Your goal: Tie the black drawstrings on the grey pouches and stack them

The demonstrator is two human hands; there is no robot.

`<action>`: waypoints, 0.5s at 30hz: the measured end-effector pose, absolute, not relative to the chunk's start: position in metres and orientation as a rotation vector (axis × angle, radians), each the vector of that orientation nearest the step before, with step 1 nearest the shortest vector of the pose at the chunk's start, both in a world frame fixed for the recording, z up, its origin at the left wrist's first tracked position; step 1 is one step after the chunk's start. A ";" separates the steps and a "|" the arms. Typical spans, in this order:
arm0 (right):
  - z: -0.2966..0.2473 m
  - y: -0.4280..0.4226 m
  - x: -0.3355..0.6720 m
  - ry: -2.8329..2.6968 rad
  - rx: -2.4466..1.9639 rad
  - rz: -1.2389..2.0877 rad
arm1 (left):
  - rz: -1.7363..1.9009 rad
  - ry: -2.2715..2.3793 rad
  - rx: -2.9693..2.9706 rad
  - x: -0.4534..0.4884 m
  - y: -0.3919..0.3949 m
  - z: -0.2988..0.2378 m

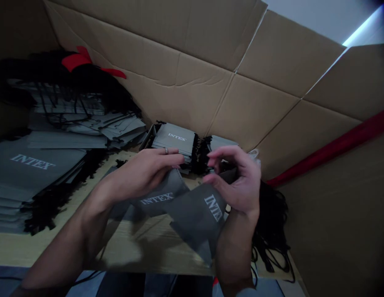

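A flat grey INTEX pouch (157,198) hangs at an angle from my left hand (145,169), its upper edge pinched between the thumb and fingers. A second grey INTEX pouch (196,210) tilts down from my right hand (238,177). On that hand the index finger and thumb curve toward each other with a gap, while the other fingers close on the pouch's dark upper end, partly hidden. The two pouches meet or overlap just above the table (133,247). Both hands are in the middle of the head view.
Stacked grey INTEX pouches (34,169) with black cord ends fill the left, with a red strip (76,61) on the heap behind. Smaller stacks (175,138) stand at the back against a cardboard wall (179,95). Black cords (272,227) hang at the right.
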State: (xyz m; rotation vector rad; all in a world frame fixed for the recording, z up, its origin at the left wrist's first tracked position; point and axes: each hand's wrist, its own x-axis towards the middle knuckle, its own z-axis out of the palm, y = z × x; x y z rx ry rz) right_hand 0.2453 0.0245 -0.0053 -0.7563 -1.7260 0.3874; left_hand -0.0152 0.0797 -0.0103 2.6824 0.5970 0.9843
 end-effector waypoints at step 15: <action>-0.008 0.027 0.229 -1.834 -0.794 0.487 | 1.035 0.453 2.517 -0.007 0.064 0.002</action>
